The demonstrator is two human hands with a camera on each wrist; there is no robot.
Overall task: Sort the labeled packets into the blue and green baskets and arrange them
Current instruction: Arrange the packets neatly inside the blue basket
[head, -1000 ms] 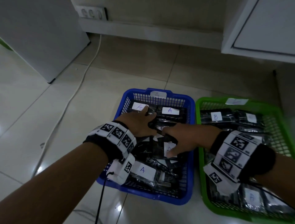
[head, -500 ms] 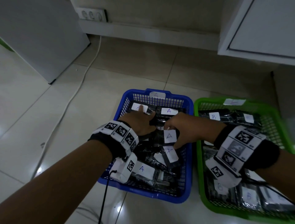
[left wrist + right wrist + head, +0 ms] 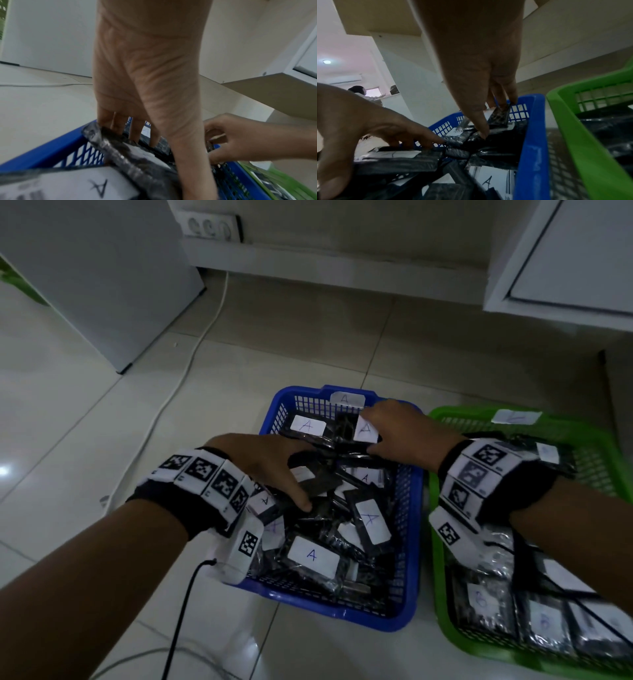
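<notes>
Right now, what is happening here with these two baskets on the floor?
A person is arranging black packets marked A inside the blue basket. The right hand holds one A packet upright at the basket's far end. The left hand rests spread on the loose pile in the middle. The green basket beside it already holds packets marked B.

Blue basket point(image 3: 409, 529) and green basket point(image 3: 436, 580), both of grid mesh. Black glossy packets point(image 3: 371, 523) bear white labels with blue letters. Wristbands point(image 3: 202, 474) are black with white-and-black square markers. Floor point(image 3: 85, 412) is pale tile.
</notes>
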